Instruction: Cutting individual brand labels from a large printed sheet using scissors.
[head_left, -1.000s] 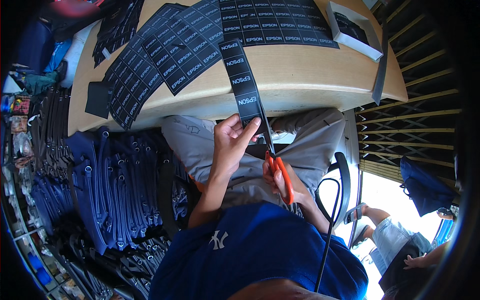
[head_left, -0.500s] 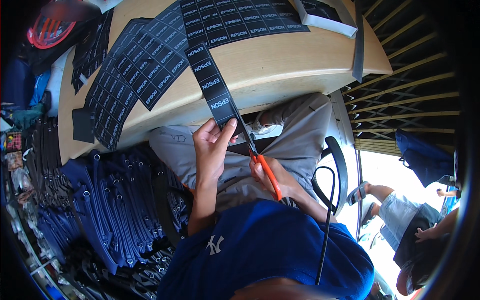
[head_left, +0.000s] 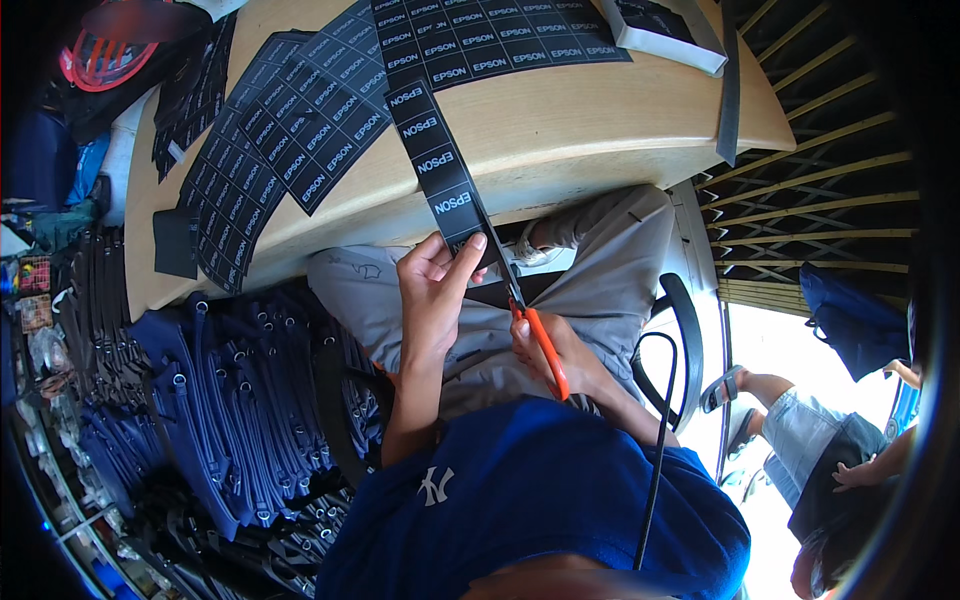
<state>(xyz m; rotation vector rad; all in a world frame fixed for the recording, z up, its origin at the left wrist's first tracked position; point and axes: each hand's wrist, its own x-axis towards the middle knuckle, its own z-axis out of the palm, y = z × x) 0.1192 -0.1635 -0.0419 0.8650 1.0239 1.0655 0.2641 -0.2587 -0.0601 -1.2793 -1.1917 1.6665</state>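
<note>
My left hand (head_left: 436,288) pinches the near end of a narrow black strip of printed labels (head_left: 437,165) between thumb and fingers. The strip slants away from me, its far end reaching the table edge. In my right hand (head_left: 552,352) is a pair of scissors (head_left: 545,352) with orange handles, fingers closed round them. The dark blades lie along the strip's right side, just beyond my left thumb. Whether they are parted is hard to make out. Both hands are above my lap.
Sheets of black printed labels (head_left: 500,45) cover part of the curved wooden table (head_left: 600,115). A white-edged box (head_left: 665,40) and a dark strip (head_left: 729,100) lie at its right. Blue straps with metal rings (head_left: 230,410) hang at left. Another person (head_left: 830,430) is at far right, beside a folding gate.
The whole view has shifted slightly, with table and hands appearing a little farther right. My hands keep nearly the same hold on the strip and scissors.
</note>
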